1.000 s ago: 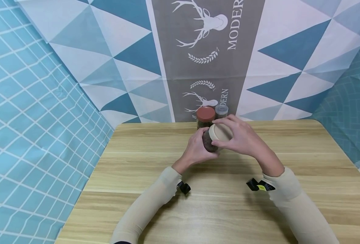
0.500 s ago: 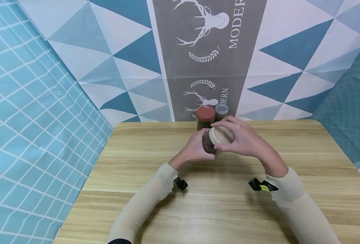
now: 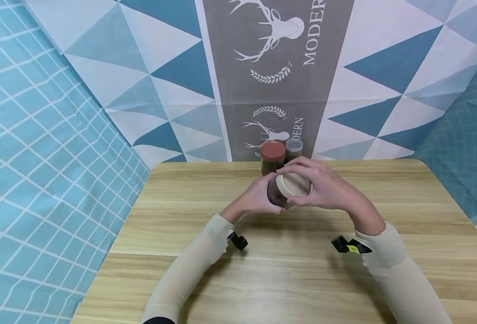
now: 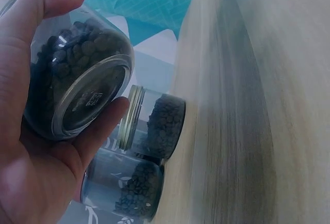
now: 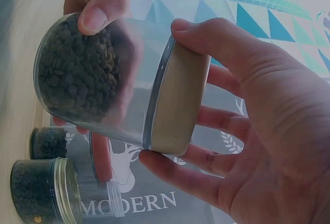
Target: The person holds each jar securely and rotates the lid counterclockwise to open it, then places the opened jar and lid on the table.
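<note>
A clear glass jar (image 5: 77,74) part filled with small dark pellets is held tilted above the table, its cream lid (image 5: 178,100) toward my right hand. My left hand (image 3: 258,196) grips the glass body, and its base (image 4: 90,100) faces the left wrist camera. Around the lid's rim, the thumb and fingers of my right hand (image 3: 325,184) are curled; the lid sits on the jar. Behind the hands in the head view stand a red-lidded jar (image 3: 273,155) and a jar with a translucent grey lid (image 3: 294,146).
A gold-lidded jar (image 4: 165,123) of dark pellets stands beside the red-lidded one in the left wrist view. The wooden table (image 3: 206,193) ends at the patterned backdrop (image 3: 173,90). A blue grid sheet (image 3: 40,157) hangs along the left side.
My hands and the jar have come slightly nearer to me. The right hand's fingers have shifted a little around the lid. The jars behind have not moved.
</note>
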`<action>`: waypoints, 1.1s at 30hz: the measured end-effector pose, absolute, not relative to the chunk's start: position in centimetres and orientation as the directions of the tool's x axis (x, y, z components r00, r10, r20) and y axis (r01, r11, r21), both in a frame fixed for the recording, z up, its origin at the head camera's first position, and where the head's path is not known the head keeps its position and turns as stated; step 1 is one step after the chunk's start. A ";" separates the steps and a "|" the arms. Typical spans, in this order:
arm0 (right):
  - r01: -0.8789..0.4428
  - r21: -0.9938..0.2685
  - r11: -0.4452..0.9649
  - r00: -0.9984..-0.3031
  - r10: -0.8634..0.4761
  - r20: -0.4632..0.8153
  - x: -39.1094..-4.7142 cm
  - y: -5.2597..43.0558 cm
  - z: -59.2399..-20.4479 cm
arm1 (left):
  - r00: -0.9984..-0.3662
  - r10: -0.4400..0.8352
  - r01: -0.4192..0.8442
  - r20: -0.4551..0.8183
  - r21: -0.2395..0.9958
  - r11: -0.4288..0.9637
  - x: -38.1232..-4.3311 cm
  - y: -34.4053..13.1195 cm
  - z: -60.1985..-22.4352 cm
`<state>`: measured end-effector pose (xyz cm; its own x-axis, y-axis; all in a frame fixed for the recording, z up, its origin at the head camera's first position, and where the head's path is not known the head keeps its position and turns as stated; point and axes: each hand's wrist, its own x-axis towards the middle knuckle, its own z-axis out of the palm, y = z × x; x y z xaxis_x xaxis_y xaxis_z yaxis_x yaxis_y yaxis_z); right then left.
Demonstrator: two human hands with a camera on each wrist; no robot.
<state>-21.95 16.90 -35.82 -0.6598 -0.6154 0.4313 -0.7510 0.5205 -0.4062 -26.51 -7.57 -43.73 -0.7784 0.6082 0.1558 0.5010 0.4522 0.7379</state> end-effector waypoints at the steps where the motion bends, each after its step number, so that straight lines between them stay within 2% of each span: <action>1: -0.752 -0.406 0.520 -0.659 -0.616 0.431 -22.0 16.9 -35.8 | -0.780 0.606 0.500 0.156 0.738 0.453 -26.5 -7.6 -43.7; 12: -0.729 -0.438 0.526 -0.683 -0.590 0.430 -21.9 17.0 -35.9 | -0.813 0.557 0.465 0.170 0.765 0.446 -26.3 -7.7 -44.0; 24: -0.586 -0.517 0.624 -0.810 -0.424 0.406 -21.8 16.8 -35.8 | -0.859 0.448 0.472 0.247 0.721 0.507 -25.8 -7.6 -44.2; 33: -0.475 -0.531 0.702 -0.875 -0.309 0.373 -21.7 16.8 -35.9 | -0.863 0.370 0.501 0.343 0.667 0.551 -25.5 -7.0 -44.4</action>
